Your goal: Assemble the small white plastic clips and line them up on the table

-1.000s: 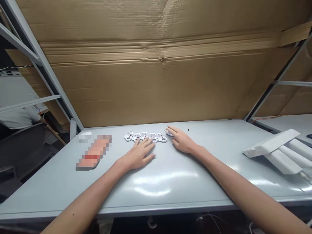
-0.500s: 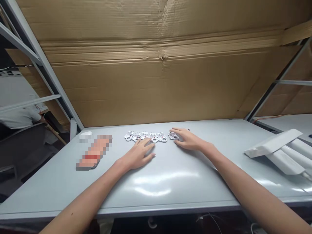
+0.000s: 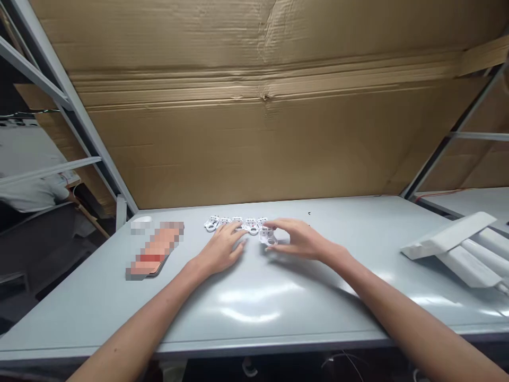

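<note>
The right hand [image 3: 302, 239] reaches in from the lower right with a narrow grip, thumb and fingers curled around a white plastic piece [image 3: 268, 236]. The piece sits just below the right end of a row of white plastic pieces [image 3: 237, 223], nearer the person than the row, on the pale grey worktop [image 3: 254, 318]. It looks like a flat, perforated moulded part with a round hole at one end, and the fingers partly hide it. Whether it is lifted off the surface is hard to tell.

The left hand [image 3: 220, 248] lies palm down just left of the right hand, its grip wide and its fingers spread. Its fingertips reach the near edge of the row, and it holds nothing. Whether they touch the pieces is unclear.

Left of the hands, a pixelated flat object [image 3: 155, 250] lies on the worktop, with a small white object [image 3: 141, 219] near its far end. White bars [image 3: 457, 249] are heaped at the right. A large cardboard sheet [image 3: 254, 138] stands behind the worktop, between metal rack uprights [image 3: 67, 106]. At the upper left, a person [image 3: 34, 195] in a pale shirt is seated well apart.
</note>
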Available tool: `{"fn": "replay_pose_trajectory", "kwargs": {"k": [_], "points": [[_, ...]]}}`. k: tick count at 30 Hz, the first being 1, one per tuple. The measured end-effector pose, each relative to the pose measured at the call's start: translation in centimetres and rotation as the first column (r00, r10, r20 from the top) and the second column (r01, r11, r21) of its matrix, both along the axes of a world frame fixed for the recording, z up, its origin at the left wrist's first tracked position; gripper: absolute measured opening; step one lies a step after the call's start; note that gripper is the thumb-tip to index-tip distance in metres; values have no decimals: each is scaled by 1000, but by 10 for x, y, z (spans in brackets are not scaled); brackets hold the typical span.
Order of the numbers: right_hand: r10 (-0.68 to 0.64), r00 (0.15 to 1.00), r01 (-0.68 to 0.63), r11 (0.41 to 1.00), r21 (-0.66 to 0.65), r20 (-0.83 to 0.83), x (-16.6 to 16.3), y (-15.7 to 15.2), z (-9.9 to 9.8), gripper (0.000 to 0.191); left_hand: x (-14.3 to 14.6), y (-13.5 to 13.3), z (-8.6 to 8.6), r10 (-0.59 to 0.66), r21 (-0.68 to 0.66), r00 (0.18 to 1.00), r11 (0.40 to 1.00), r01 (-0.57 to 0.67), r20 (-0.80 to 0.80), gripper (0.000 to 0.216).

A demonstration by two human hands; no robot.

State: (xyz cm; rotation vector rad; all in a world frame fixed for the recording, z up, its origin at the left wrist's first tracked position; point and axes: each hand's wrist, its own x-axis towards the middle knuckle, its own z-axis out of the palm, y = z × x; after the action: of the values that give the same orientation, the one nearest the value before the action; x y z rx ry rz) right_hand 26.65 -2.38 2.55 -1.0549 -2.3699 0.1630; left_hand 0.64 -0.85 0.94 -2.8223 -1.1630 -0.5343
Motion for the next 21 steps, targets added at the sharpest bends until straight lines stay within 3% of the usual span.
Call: {"fn": "replay_pose_trajectory", "kwargs": {"k": [4,8,10,12,14,16,18,21], "points": [[123,982,-118,992,-41,142,-30,-17,-4,47,-2,6,-4,44,27,999,999,-44,18,40],[171,983,-164,982,-95,70,-19,-9,-4,44,-1,6,-7,38,37,999,999,-39,20,40],[64,998,-65,994,-90,-17,0,3,-3,32,2,3,-6,25,22,999,999,-25,30,37],[-156,988,153,983,-103,-16,23,15,-1,23,4,-1,-3,4,-3,999,1000,-4,48,35],[-403,911,411,901,-137,85,43,24,-1,23,7,-5,0,-26,-29,997,999,28,69,36],[-566,803,595,782,-188,187,57,28,-2,27,9,-9,3,-62,-51,995,997,66,82,37],[-630,739,673,697,-247,239,64,27,-3,34,9,-11,5,-89,-74,993,993,95,83,38],[-610,748,662,669,-337,260,65,25,-2,33,9,-12,5,-111,-108,991,987,118,70,45]]}}
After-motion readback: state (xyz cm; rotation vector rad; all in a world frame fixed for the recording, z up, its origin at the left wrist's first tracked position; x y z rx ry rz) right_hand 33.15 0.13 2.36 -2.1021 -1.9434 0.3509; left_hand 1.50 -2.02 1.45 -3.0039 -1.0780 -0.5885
